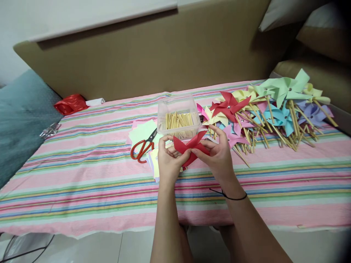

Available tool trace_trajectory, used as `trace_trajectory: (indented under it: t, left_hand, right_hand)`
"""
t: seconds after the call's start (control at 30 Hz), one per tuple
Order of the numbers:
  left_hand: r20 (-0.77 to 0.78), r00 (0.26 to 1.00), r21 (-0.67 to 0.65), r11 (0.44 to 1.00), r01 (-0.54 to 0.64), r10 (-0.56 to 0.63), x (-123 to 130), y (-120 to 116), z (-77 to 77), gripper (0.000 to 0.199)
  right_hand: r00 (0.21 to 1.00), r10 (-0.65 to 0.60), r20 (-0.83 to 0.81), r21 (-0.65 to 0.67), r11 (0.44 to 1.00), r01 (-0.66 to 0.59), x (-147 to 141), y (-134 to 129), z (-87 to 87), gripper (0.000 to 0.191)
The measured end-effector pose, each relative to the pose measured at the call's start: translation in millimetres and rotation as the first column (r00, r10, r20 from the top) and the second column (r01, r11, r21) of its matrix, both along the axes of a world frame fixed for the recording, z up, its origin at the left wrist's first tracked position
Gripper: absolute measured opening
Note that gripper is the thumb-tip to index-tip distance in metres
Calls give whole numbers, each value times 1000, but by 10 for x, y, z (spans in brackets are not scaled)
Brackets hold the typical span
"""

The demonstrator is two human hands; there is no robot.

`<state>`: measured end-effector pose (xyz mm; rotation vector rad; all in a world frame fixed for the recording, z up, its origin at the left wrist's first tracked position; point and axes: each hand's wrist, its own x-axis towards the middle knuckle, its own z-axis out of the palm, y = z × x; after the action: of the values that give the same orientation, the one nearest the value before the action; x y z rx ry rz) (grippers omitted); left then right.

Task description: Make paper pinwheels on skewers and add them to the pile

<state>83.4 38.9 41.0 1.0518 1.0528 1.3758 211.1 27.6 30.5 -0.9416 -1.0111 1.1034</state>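
Observation:
Between my two hands is a red paper pinwheel point(194, 143), its blades partly folded. My left hand point(172, 160) pinches its left side between thumb and fingers. On the right side my right hand point(218, 153) grips it the same way, with the thumb near the middle. No stick shows on this pinwheel. Just beyond my hands stands a clear plastic box point(178, 98) of short wooden sticks point(178, 119). Red-handled scissors point(144, 146) lie left of my left hand on pale green paper sheets point(139, 131). Yellow and lilac sheets point(153, 166) lie partly under my left hand.
A heap of coloured pinwheels on sticks point(276, 106) fills the right side of the striped cloth point(90, 175). At the far left are a red plastic bag point(71, 104), a small white box point(95, 102), a crumpled silvery packet point(51, 130) and a teal cushion point(24, 117). A tan backrest point(153, 54) rises behind.

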Motion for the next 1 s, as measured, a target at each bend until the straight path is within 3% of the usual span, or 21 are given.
trace_trajectory:
  t: [0.33, 0.67, 1.0]
  left_hand:
    - [41, 999, 9, 1000, 1, -2, 10, -5, 5, 54]
    - [36, 999, 31, 999, 12, -13, -12, -8, -13, 52]
    - [40, 999, 22, 1000, 12, -13, 10, -3, 1, 54]
  right_hand:
    - [1000, 5, -11, 5, 1000, -5, -7, -3, 5, 80]
    - [992, 30, -121, -40, 999, -35, 8, 9, -9, 88]
    - [996, 3, -93, -70, 998, -9, 41, 23, -32, 94]
